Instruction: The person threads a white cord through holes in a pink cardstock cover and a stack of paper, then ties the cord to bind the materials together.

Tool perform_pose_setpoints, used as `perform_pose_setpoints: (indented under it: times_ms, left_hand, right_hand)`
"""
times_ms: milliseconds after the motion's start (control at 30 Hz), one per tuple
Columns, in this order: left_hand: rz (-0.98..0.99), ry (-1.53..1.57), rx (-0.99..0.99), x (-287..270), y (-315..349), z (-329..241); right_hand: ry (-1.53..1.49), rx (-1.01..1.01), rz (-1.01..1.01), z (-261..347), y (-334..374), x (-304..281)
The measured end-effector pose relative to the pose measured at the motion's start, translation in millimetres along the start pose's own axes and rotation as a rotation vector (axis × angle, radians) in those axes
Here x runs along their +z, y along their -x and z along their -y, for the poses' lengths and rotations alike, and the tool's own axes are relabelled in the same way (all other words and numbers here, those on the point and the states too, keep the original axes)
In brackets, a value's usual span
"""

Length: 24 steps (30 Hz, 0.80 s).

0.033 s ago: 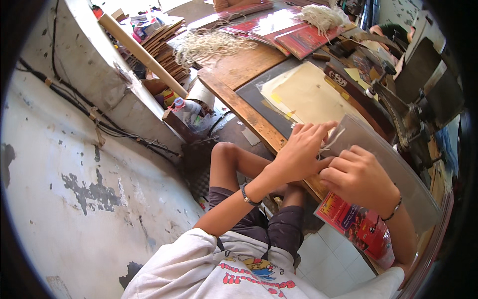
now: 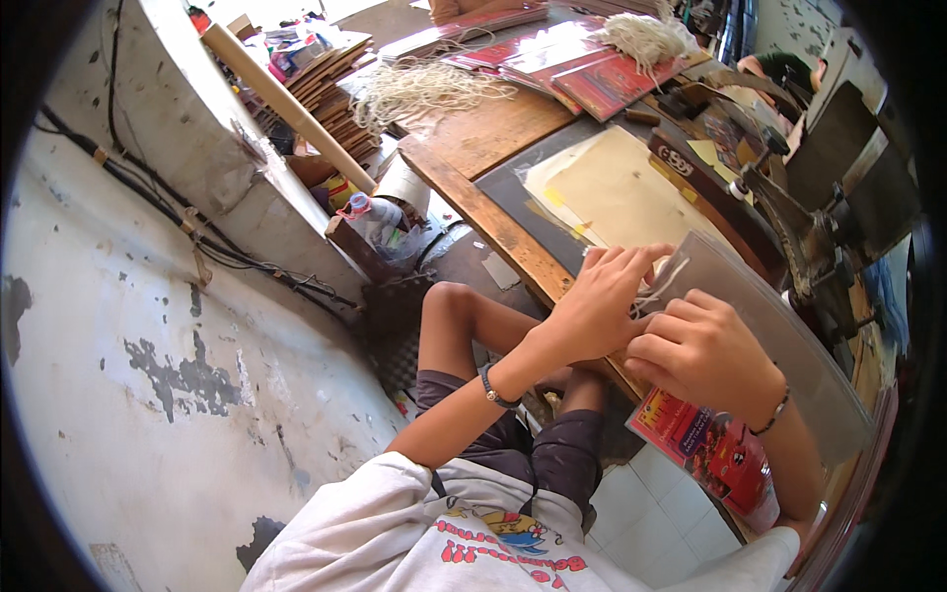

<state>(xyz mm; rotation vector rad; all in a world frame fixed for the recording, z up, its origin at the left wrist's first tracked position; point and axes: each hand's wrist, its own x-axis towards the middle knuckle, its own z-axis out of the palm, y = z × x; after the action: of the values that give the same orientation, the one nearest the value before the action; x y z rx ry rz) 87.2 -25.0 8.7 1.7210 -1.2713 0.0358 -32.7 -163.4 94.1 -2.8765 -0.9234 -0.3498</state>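
White string [image 2: 659,286] pinched between both hands over grey card sheet [image 2: 789,326].
Left hand [image 2: 602,301] pins it flat; right hand [image 2: 700,350] curled narrow just beside, string running away toward far edge.

A whitewashed wall [image 2: 148,326] with flaking grey patches fills the left, black cables [image 2: 187,222] running along it. A wooden worktop [image 2: 493,128] stretches toward the far side in bright daylight, pale floor tiles [image 2: 651,513] showing under its near edge.

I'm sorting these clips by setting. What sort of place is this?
Probably a small bookbinding workshop: a worn wooden bench, bundles of string, stacked red covers and a hand press.
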Motion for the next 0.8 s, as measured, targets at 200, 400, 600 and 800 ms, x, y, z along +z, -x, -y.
perform_pose_setpoints:
  times_ms: [200,400,600,800]
  left_hand:
    - [-0.343,0.275,0.142,-45,19,26]
    - [-0.504,-0.152,-0.004,-128,-13,69]
    - [-0.484,-0.765,-0.254,-123,-51,163]
    - [-0.536,-0.764,-0.489,-125,-38,163]
  right_hand:
    - [-0.335,-0.005,-0.114,-7,-11,55]
    - [-0.387,0.041,-0.084,-10,-8,57]
    - [-0.403,0.028,-0.106,-10,-13,59]
    - [-0.407,0.059,-0.094,-12,-6,59]
